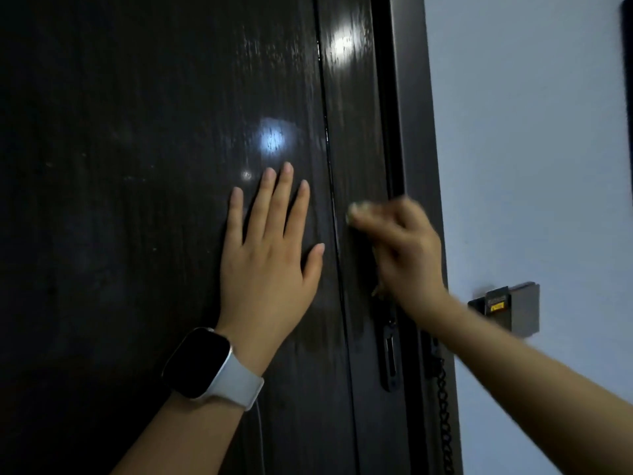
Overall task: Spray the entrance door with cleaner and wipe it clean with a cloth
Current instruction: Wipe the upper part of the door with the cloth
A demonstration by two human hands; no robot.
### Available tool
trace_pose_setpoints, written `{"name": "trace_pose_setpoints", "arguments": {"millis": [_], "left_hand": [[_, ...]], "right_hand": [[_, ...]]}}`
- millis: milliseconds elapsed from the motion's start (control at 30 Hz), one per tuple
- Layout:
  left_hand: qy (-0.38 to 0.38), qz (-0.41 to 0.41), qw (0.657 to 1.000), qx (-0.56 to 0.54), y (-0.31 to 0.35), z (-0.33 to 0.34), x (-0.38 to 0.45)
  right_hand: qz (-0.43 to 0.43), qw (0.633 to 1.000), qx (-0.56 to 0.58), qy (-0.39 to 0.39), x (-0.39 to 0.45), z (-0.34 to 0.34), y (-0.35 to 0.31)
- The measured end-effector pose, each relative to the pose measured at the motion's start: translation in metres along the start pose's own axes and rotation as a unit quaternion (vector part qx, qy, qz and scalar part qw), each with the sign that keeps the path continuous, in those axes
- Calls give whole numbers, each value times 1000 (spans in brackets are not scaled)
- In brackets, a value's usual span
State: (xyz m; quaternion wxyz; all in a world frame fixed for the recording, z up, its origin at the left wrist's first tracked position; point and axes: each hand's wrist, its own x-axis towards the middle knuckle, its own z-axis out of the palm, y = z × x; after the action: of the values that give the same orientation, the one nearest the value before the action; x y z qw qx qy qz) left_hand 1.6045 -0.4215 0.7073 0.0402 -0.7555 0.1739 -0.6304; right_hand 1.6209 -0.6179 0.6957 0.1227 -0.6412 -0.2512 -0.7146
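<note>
the entrance door (154, 132) fills the left and middle of the view — a dark, glossy panel with a wood-grain texture and streaks that look wet, catching two bright reflections of light. nearest the camera, the left forearm comes up from the bottom edge, wearing a smartwatch (198, 363) with a dark square face and a pale band. the left hand (270, 262) lies flat against the door's main panel, fingers straight and spread, palm pressed to the surface, holding nothing. just to its right a vertical groove runs down the door, and across that groove the right hand (400, 248) is blurred with motion near the door's right edge; its fingers are curled round something small and pale, apparently the cloth (356, 214), only a sliver of which shows at the fingertips against the door, too blurred to tell more. below this hand a dark lock plate (390, 354) sits at the door's right edge, and a black chain (443, 413) hangs beside the door frame (411, 114). farther off, on the pale wall (531, 149) to the right, a grey card holder (507, 308) is mounted with a card in its slot.
</note>
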Motion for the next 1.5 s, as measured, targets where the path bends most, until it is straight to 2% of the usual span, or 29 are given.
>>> {"name": "trace_pose_setpoints", "arguments": {"millis": [67,133,300,433,600,667,800,933,1033,1167,1367,1500], "left_hand": [[1,-4,1000,1,2,0,2],[1,-10,1000,0,3,-1,2],[-6,-10,1000,2,1,-2,1],[-11,-3,1000,8,1,-3,2],[-8,-4,1000,-3,1,-3,1],[-7,-6,1000,-11,2,-4,1],[-18,-8,1000,-23,0,-5,2],[-16,-4,1000,-25,-1,-5,2],[-13,-3,1000,-27,-2,-4,1],[-13,-1,999,-29,-2,-5,2],[-16,-9,999,-32,-2,-4,2],[-20,-11,999,-32,-1,-5,3]], "right_hand": [[-10,999,3,-38,-50,-12,-8],[-2,999,16,-51,-63,-17,-9],[25,999,-16,-12,25,-5,15],[2,998,-65,17,65,3,23],[-25,998,-54,-17,-20,-7,16],[-52,997,-52,-30,-30,-12,16],[-73,994,-86,-13,49,-6,30],[-35,993,-112,22,160,7,43],[-7,995,-92,36,199,14,45],[-32,994,-82,71,165,15,44],[-121,990,-63,-32,14,-11,33],[-138,988,-57,-40,50,-8,30]]}}
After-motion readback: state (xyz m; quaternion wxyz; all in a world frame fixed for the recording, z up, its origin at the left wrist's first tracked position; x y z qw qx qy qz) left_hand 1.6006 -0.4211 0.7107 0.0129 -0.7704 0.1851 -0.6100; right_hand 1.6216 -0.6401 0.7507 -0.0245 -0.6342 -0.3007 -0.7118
